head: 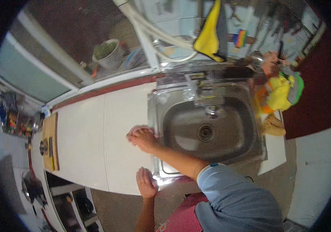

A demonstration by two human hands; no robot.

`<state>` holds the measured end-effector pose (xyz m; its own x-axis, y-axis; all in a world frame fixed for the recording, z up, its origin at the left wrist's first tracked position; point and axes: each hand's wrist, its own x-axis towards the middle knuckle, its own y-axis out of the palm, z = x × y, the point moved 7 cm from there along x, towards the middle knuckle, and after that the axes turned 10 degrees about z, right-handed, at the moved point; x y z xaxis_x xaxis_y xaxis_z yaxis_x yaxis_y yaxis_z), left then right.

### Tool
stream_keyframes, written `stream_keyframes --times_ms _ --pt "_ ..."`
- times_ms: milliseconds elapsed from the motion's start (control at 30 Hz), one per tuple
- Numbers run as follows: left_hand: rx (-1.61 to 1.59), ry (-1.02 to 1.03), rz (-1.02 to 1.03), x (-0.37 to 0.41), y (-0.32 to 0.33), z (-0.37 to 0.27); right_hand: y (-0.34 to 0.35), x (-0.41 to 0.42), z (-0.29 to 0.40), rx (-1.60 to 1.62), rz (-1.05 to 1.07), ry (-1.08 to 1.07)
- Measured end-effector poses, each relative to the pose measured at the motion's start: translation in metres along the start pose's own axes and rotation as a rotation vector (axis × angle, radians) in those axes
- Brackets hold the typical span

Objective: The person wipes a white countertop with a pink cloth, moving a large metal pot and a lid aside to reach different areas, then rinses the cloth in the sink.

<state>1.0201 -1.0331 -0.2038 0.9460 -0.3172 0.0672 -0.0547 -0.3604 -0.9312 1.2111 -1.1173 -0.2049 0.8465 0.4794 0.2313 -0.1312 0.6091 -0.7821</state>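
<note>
My right hand (144,139) presses a crumpled pinkish cloth (138,129) onto the white tiled countertop (81,127), just left of the stainless steel sink (168,108). The right arm reaches across the sink's near left corner. My left hand (146,182) rests flat near the counter's front edge, by the sink's corner, with nothing seen in it. The sink basin shows its round drain (206,132) below the faucet (210,108).
A wooden cutting board (51,121) with a metal item on it lies at the counter's left end. Yellow and orange cloths or gloves (278,92) and a tan sponge-like item (274,125) lie right of the sink. A yellow and grey cloth (210,34) hangs behind.
</note>
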Motion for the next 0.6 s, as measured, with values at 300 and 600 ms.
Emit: stream_keyframes --times_ms 300,600 --pt "0.062 0.063 0.010 -0.002 0.005 -0.004 -0.112 -0.137 -0.120 1.962 -0.308 0.493" --pt "0.114 0.076 0.030 -0.006 0.012 0.004 -0.374 -0.295 -0.323 0.268 -1.068 0.804"
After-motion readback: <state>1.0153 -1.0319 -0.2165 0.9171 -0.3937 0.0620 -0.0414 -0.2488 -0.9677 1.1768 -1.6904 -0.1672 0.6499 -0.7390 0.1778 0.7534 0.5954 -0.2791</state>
